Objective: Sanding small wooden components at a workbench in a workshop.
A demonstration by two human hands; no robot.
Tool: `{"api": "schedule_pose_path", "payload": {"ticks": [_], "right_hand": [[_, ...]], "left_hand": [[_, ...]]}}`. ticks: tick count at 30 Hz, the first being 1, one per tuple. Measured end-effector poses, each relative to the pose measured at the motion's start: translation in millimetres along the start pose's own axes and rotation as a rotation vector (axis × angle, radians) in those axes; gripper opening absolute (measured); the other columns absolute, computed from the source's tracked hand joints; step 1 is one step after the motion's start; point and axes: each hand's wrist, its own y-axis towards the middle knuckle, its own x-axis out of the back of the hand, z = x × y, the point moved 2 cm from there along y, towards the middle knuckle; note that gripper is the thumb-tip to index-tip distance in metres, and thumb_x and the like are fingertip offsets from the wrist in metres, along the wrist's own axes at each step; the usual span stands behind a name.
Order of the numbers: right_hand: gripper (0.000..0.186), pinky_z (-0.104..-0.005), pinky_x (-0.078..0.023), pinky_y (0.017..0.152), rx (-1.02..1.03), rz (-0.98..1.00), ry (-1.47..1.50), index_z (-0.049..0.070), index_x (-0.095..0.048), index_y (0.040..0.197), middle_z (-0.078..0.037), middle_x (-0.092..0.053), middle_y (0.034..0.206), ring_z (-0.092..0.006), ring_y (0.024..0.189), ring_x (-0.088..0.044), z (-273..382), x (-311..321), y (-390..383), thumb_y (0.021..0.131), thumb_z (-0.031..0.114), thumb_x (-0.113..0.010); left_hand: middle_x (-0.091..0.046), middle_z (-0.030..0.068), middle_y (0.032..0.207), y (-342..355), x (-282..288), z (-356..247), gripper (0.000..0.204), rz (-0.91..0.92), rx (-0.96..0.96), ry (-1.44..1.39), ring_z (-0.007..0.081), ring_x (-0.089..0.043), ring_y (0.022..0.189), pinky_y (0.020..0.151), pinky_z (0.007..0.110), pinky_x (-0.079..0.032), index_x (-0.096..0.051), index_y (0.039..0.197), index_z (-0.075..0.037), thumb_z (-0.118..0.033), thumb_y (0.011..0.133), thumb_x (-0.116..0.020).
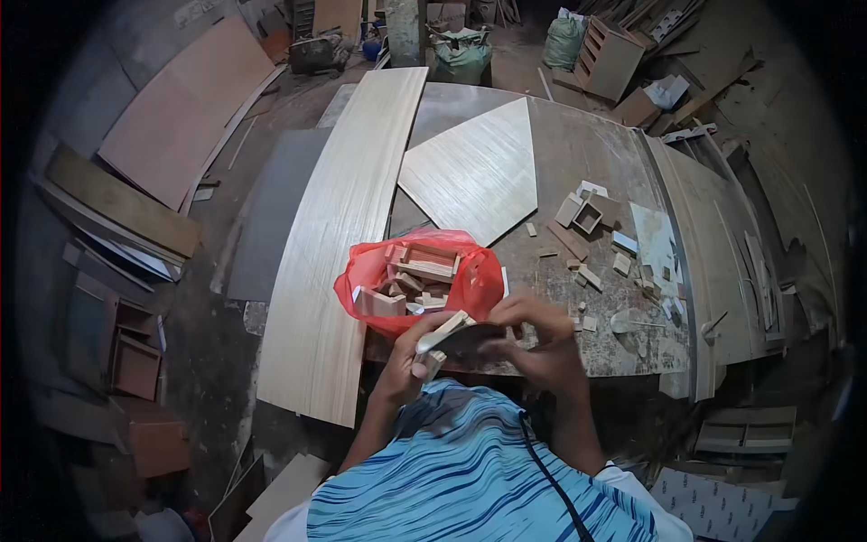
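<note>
My left hand (406, 361) is closed on a small light wooden piece (436, 359) under a dark curved piece (465, 340) with a pale edge, which I cannot identify. My right hand (540, 339) has its fingers bent at the right end of that dark piece, slightly blurred. Just beyond my hands an open red plastic bag (357, 275) holds wooden blocks and small box frames (426, 262). It lies over the right edge of a long pale board (321, 253) on the worktable (578, 135).
A five-sided pale panel (474, 167) lies behind the bag. Wooden offcuts (591, 275), a small open box (587, 217) and a translucent cup (623, 321) sit on the right. Leaning sheets (181, 117) line the left, a slatted wooden unit (614, 63) and sacks (461, 56) the back.
</note>
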Motion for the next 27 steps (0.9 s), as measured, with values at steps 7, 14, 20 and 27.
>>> {"api": "schedule_pose_path", "payload": {"ticks": [7,14,20,27], "right_hand": [[0.023,-0.0284,-0.045,0.065,-0.221,-0.179,-0.177,0.001,-0.069,0.094,-0.005,-0.065,0.087,-0.015,0.075,-0.058,-2.2,8.5,-3.2,0.079,0.01,-0.083],[0.026,-0.0292,-0.042,0.063,-0.112,-0.138,-0.377,0.003,-0.068,0.089,-0.006,-0.066,0.087,-0.016,0.073,-0.057,-21.7,35.7,3.3,0.075,0.014,-0.087],[0.026,-0.0289,-0.044,0.066,-0.219,0.047,-0.12,0.001,-0.067,0.093,-0.006,-0.064,0.085,-0.0149,0.076,-0.058,-12.4,11.8,-0.8,0.079,0.014,-0.085],[0.025,-0.0271,-0.043,0.065,-0.317,-0.168,-0.038,0.002,-0.068,0.09,-0.003,-0.063,0.082,-0.0121,0.072,-0.055,-25.1,9.9,-15.3,0.081,0.017,-0.085]], "left_hand": [[-0.058,0.0107,0.124,2.4,-10.1,6.6,0.114,0.021,0.055,0.02,0.0196,-0.055,0.117,0.1,0.035,-0.045,-0.048,0.136,0.002,-0.081,0.062,-0.077],[-0.06,0.0133,0.128,-9.6,-8.6,9.1,0.109,0.013,0.05,-0.085,0.0206,-0.057,0.118,0.101,0.034,-0.044,-0.05,0.138,0.006,-0.079,0.073,-0.067],[-0.061,0.0134,0.122,-12.8,-7.0,7.8,0.098,-0.033,0.034,-0.077,0.0198,-0.057,0.111,0.095,0.034,-0.046,-0.051,0.136,0.006,-0.07,0.078,-0.066],[-0.063,0.0128,0.123,-17.8,-2.1,2.8,0.092,-0.056,0.113,-0.059,0.0209,-0.059,0.114,0.099,0.035,-0.046,-0.05,0.139,0.004,-0.064,0.08,-0.069]]}}
